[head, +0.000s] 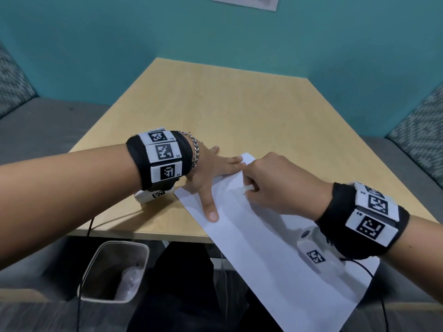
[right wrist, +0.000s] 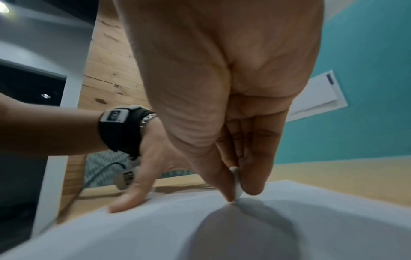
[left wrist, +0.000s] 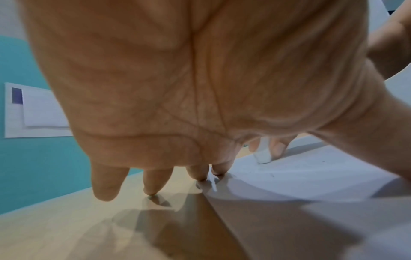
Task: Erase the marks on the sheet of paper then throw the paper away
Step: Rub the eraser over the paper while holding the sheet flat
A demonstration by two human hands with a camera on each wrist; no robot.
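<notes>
Fingers (right wrist: 253, 177) of right hand (head: 275, 185) pinch eraser (right wrist: 236, 183); left hand (head: 208, 171) (spread flat) presses paper (head: 271, 236).

Head: looks forward and down over the desk (head: 239, 111) — both hands visible.
Wrists: each close under its palm, facing the fingertips — all share the paper (head: 263, 248).

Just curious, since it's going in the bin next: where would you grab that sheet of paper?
Probably the near end of the sheet of paper, which overhangs the table edge. Pinch it from below and above, coming from the person's side; the far end is pinned flat by the left hand.
</notes>
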